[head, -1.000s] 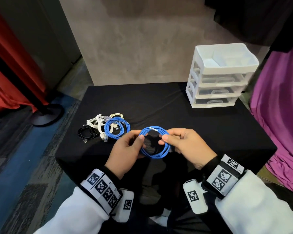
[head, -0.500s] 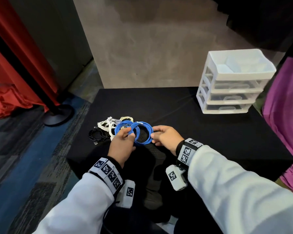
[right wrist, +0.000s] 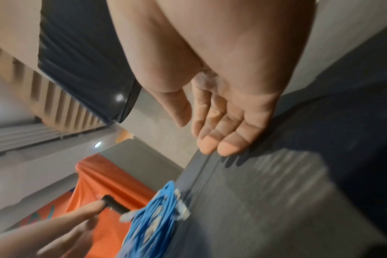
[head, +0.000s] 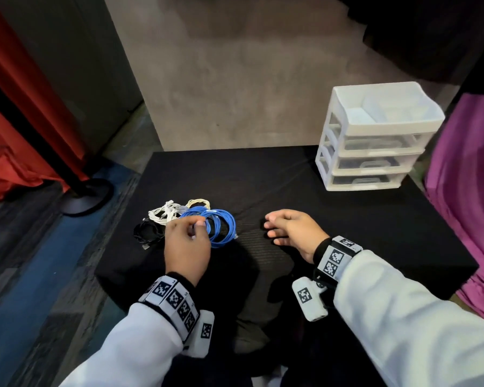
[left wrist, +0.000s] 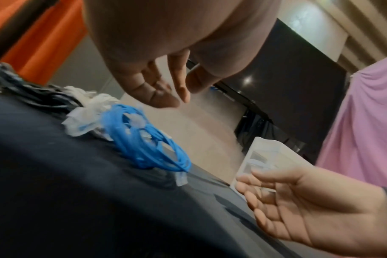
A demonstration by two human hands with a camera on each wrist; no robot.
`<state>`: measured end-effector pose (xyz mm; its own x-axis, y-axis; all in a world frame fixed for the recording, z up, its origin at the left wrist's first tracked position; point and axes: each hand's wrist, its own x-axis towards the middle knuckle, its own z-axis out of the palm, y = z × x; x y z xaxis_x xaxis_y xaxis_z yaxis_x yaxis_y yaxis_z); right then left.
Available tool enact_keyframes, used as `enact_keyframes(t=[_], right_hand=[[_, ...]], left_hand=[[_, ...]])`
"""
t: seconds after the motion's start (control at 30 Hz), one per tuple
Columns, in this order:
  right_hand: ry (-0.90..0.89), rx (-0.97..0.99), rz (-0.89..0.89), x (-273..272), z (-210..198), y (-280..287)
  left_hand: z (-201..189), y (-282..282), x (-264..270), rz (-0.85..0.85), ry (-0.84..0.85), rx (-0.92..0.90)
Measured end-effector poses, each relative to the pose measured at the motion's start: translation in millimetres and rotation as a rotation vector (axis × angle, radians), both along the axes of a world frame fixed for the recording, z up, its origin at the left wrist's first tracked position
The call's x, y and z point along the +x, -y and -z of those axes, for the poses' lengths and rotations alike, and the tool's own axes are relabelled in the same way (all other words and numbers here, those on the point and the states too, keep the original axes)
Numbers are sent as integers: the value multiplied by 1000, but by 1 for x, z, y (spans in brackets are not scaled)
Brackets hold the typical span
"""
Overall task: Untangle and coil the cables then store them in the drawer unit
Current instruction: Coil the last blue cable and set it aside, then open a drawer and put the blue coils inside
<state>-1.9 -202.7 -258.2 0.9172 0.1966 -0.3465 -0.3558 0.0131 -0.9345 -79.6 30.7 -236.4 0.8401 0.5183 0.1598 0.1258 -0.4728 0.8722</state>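
Observation:
Two coiled blue cables lie side by side on the black table, left of centre. My left hand hovers just over their near left edge. Its fingers are loosely curled and hold nothing, as the left wrist view shows with the left hand above the blue coils. My right hand floats relaxed and empty to the right of the coils, palm down in the right wrist view. The white drawer unit stands at the back right with its drawers closed.
Behind and left of the blue coils lie white cables, a beige coil and a black coil. A pole base stands on the floor to the left. Purple cloth hangs along the table's right side.
Both hands carried the blue coil left and set it down by the other blue coil. Both hands then let go, and the right hand drew back to the right.

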Motion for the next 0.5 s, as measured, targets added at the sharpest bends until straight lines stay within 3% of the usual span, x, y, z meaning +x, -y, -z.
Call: enact_keyframes(t=[0.27,0.5], right_hand=[[-47,163,406,39,2,130],[-36,340,564,76,12,177]], left_hand=[[-55,91,43,235,236,-9],[-112,183,116,549,275,134]])
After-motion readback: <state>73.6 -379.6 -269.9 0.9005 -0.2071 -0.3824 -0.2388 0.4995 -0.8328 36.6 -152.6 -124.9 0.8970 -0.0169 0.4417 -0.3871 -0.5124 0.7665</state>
